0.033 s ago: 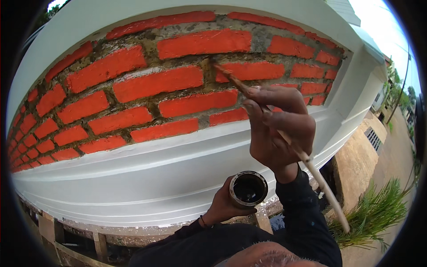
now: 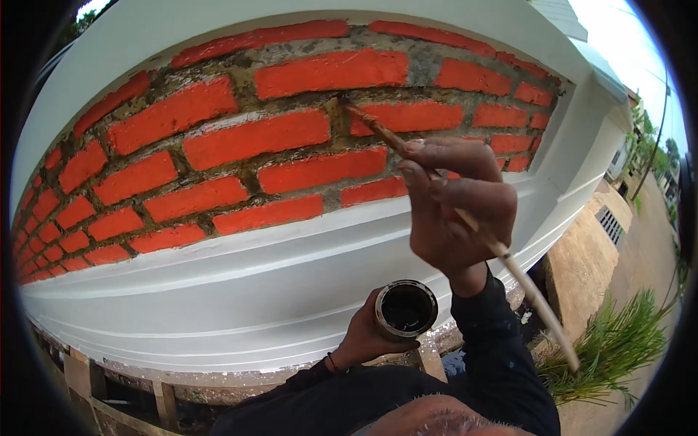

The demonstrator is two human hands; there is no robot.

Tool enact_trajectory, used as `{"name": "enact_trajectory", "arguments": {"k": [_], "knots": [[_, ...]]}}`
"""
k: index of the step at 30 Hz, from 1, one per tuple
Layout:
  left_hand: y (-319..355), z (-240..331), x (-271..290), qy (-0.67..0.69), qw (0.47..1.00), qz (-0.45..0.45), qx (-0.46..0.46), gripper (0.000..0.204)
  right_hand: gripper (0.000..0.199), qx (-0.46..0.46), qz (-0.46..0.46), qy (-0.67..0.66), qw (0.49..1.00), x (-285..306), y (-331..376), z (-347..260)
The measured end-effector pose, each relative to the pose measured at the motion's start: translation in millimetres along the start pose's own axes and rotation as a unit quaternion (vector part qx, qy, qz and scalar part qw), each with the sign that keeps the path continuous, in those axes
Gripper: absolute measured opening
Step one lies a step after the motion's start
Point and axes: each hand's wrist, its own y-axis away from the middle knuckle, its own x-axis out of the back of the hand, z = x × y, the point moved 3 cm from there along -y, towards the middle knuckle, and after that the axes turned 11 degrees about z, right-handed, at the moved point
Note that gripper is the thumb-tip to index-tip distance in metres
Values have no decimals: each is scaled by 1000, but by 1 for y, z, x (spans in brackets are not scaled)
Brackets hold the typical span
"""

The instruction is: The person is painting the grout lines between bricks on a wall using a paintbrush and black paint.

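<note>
My right hand (image 2: 465, 203) grips a thin paintbrush (image 2: 534, 296) with a long pale handle, pinched between thumb and fingers. Its dark tip touches the wall at a mortar joint (image 2: 339, 125) between two orange-red painted bricks, just left of one brick (image 2: 414, 116). Lower down, my left hand (image 2: 363, 334) is wrapped around a small round open can (image 2: 406, 336) holding dark liquid. Much of the brick wall's mortar to the left looks dark brown and wet; toward the upper right it is paler grey.
A white stepped moulding (image 2: 240, 291) runs beneath the bricks, and a white pillar (image 2: 582, 131) stands at the right. Below the wall lies a dark channel with concrete crosspieces (image 2: 166, 403). Grassy plants (image 2: 618, 341) grow beside a concrete slab (image 2: 582, 254) and a road.
The brush's handle end has swung slightly up and right, while its tip has shifted slightly left along the joint. My left hand and the can look unmoved.
</note>
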Motion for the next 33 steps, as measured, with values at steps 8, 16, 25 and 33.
{"name": "enact_trajectory", "arguments": {"k": [8,16,25,33], "knots": [[1,-5,-4,30,999,-3,-11,109,30,-42,53,178,982,102,-8,43],[-2,-4,-4,-10,1000,-10,-6,109,33,11,10,97,995,53,-8,15],[-2,-4,-4,-5,1000,3,-1,108,30,-2,-20,67,998,52,-23,23],[-3,-9,-7,4,1000,-5,-10,109,29,4,-44,96,994,53,-18,20]]}}
